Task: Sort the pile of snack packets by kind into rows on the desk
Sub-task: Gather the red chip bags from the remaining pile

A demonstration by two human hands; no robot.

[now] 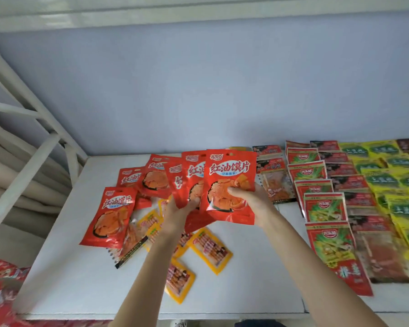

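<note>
Above the middle of the white desk [246, 267], my right hand [250, 204] grips a large red snack packet [230, 178] by its lower right part, thumb on its front. My left hand [178, 211] holds a fan of several matching red packets [189, 178] just left of it. More of the same red packets [111, 213] lie on the desk at the left. Small yellow packets [210, 250] are scattered under and below my hands.
On the right of the desk lie rows of sorted packets: red-and-green ones [324, 206], dark red ones [364, 208], yellow-green ones [401, 180]. A white frame [26, 128] rises at the left. Red packaging [0, 286] sits at the lower left, off the desk.
</note>
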